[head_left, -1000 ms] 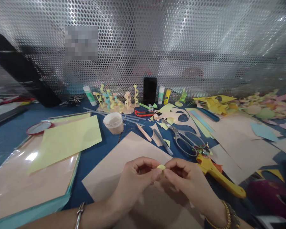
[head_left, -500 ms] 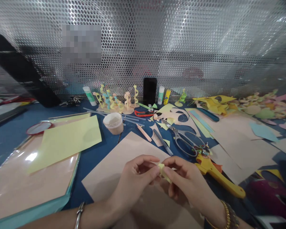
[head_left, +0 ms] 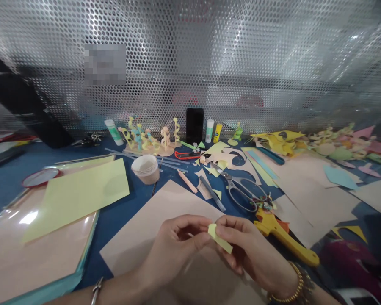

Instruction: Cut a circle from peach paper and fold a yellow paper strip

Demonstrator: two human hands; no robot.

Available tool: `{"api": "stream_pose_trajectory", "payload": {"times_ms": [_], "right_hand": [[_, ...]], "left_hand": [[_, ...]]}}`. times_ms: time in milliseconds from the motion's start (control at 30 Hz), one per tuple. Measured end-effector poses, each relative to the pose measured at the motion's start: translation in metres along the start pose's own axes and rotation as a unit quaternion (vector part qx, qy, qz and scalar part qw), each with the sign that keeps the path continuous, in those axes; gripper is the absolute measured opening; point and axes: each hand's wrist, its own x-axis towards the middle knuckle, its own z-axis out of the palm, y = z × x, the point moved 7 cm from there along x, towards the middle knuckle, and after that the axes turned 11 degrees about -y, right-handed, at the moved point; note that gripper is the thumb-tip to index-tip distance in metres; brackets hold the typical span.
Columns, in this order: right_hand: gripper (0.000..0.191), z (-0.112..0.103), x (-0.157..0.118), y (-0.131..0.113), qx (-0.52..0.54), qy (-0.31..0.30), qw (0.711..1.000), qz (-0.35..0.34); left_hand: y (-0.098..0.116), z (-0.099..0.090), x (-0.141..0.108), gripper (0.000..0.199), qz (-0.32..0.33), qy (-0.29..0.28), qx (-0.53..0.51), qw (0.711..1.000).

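Note:
Between my hands is a small pale yellow paper strip, bent over at its upper end, with its loose end slanting down to the right. My right hand pinches it between thumb and fingers. From the other side, my left hand holds its upper left edge with thumb and fingertips drawn together. Both hands are over a large pale pink paper sheet. Just ahead of them lie a grey-blue pen and a pink pen-like stick.
Scissors and a yellow-handled glue gun lie right of my hands. A paper cup stands ahead left. Behind it are curled paper figures, glue sticks and an upright phone. Yellow paper covers a folder at left.
The strip has turned in my fingers, so more of its length shows, hanging down to the right. The whole view has shifted slightly.

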Motion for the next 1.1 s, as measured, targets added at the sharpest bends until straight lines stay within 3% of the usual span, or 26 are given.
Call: {"api": "stream_pose_trajectory", "payload": {"times_ms": [333,500,800,1100], "right_hand": [[0.032,0.001,0.001,0.000,-0.006,-0.016,1.000,0.013],[0.033,-0.003,0.001,-0.001,-0.040,0.007,0.999,-0.003],[0.042,-0.006,-0.002,-0.010,-0.229,0.053,0.972,-0.017],[0.028,-0.005,-0.007,-0.016,-0.332,0.081,0.938,-0.054]], "left_hand": [[0.002,0.002,0.001,0.016,0.021,-0.052,-0.012,0.998],[-0.001,0.002,0.000,0.017,-0.001,-0.033,-0.024,0.999],[-0.003,-0.002,0.001,0.013,-0.036,0.020,-0.022,0.999],[-0.001,-0.002,0.000,0.007,-0.049,0.035,0.018,0.998]]}}
